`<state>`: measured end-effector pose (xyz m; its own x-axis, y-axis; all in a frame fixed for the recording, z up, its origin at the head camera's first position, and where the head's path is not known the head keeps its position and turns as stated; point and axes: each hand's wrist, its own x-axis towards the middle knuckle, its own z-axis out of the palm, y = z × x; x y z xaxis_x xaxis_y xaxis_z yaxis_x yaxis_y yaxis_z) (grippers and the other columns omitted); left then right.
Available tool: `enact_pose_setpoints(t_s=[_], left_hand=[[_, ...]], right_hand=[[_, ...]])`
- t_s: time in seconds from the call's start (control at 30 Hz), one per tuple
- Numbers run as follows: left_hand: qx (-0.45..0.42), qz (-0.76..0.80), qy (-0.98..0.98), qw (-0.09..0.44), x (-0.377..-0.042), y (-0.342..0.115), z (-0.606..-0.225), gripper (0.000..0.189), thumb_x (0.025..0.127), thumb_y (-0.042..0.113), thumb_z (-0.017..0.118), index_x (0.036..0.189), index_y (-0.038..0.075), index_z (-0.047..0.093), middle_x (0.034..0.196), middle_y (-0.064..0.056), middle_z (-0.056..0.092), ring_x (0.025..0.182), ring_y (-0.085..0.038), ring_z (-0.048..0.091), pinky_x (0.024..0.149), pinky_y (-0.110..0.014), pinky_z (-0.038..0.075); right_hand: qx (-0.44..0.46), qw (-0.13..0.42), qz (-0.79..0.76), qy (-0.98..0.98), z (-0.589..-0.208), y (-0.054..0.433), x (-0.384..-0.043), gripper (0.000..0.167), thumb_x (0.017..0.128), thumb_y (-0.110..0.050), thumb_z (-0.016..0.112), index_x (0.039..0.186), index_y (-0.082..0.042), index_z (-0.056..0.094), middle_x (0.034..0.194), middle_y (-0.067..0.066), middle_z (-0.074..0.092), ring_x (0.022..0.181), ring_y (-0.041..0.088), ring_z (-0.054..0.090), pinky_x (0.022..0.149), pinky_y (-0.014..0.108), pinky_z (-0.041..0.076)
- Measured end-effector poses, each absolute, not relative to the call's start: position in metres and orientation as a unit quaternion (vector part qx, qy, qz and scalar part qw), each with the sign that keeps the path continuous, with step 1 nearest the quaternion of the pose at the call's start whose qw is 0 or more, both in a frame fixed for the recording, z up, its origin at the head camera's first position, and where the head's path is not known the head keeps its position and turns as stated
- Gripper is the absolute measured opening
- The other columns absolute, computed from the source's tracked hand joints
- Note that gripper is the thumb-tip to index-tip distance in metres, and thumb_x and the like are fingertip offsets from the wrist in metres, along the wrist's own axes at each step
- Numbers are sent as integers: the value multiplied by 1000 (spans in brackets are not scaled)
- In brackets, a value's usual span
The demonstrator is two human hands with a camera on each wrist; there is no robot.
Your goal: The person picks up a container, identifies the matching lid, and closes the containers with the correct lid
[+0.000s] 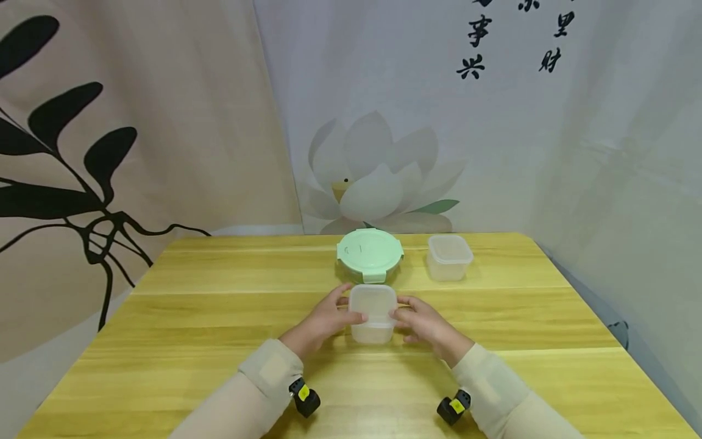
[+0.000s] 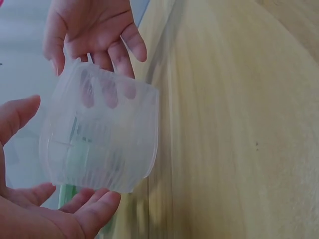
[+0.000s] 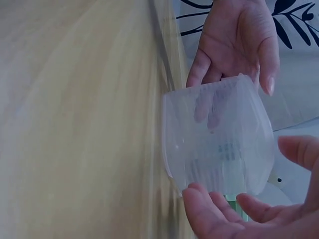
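Between the two hands stands a small translucent plastic food container (image 1: 373,332), squarish with rounded corners and a frosted top. The left hand (image 1: 333,316) is at its left side, fingertips right at the wall, with the thumb (image 2: 19,117) lifted apart from it in the left wrist view. Across from it, the right hand (image 1: 422,323) has relaxed fingers (image 3: 204,209) along the other side, its thumb also standing off in the right wrist view. Through the clear wall, the fingers of the opposite hand show faintly in each wrist view.
Just behind the container is a round glass box with a mint-green clip lid (image 1: 370,251). A second translucent container (image 1: 450,256) stands at the back right of the wooden table (image 1: 219,353). A printed curtain (image 1: 603,152) hangs behind the table's far edge.
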<state>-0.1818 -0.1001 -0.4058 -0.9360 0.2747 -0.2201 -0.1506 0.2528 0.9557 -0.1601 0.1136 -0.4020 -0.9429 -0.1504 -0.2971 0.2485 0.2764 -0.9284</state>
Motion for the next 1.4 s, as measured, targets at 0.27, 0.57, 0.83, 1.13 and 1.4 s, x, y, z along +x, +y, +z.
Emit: enact_pose_setpoints(t_s=[0.27, 0.57, 0.83, 1.13, 1.4], left_hand=[[63, 615, 771, 155, -182, -98, -406, 85, 80, 9, 77, 150, 5, 29, 136, -24, 47, 120, -39, 52, 94, -48, 49], [69, 613, 774, 142, -184, -95, -406, 86, 79, 5, 77, 149, 4, 27, 135, -24, 46, 119, -40, 52, 91, -47, 51], [77, 592, 790, 139, -181, -98, -403, 86, 80, 9, 78, 149, 2, 27, 136, -24, 47, 122, -41, 51, 92, -49, 50], [97, 590, 791, 130, -182, -95, -399, 86, 80, 7, 78, 148, -1, 27, 131, -24, 50, 118, -41, 53, 88, -49, 52], [113, 616, 766, 142, -172, -97, -413, 88, 79, 3, 77, 149, -4, 24, 131, -28, 48, 115, -44, 55, 85, -47, 54]], right_hand=[[8, 153, -608, 779, -402, 111, -160, 59, 91, -16, 62, 143, 0, 39, 131, 19, 55, 105, 26, 58, 72, 37, 51], [-17, 131, -594, 793, -401, 111, -160, 58, 91, -15, 64, 141, 2, 42, 127, 20, 54, 100, 25, 59, 70, 38, 54], [-30, 145, -611, 778, -405, 113, -161, 61, 91, -14, 66, 142, 5, 38, 129, 23, 52, 100, 27, 61, 73, 42, 56], [-17, 160, -627, 762, -403, 117, -160, 65, 91, -17, 67, 144, 2, 36, 136, 25, 47, 105, 29, 58, 74, 41, 55], [-34, 189, -619, 761, -411, 122, -149, 71, 91, -23, 66, 146, 3, 30, 132, 23, 52, 103, 25, 59, 73, 37, 52]])
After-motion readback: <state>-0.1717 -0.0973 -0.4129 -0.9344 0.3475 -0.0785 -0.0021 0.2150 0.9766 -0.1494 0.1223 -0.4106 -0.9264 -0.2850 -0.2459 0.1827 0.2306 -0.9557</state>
